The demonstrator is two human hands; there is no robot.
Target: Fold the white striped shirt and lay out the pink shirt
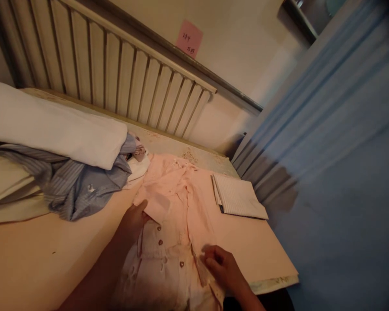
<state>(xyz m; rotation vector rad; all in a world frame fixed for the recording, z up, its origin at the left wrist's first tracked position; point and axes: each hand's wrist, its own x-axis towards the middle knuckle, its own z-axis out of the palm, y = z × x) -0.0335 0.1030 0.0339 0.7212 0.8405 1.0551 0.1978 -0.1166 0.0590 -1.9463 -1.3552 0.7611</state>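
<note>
A pale pink garment (173, 255) with dark, heart-like buttons lies spread over the table, its near part running out of view at the bottom. My left hand (136, 219) pinches a folded flap of it at the left side, thumb on top and the other fingers hidden underneath. On the opposite side, my right hand (221, 262) is closed, with its fingers curled at the garment's long right-hand strip of cloth. Whether those fingertips grip the cloth cannot be made out.
A white roll (55, 123) rests on a crumpled blue-grey striped cloth (81, 185) at left. A folded striped cloth (240, 196) lies on the table (256, 242) at right. Behind stands a radiator (126, 77); a blue curtain (337, 172) hangs along the right side.
</note>
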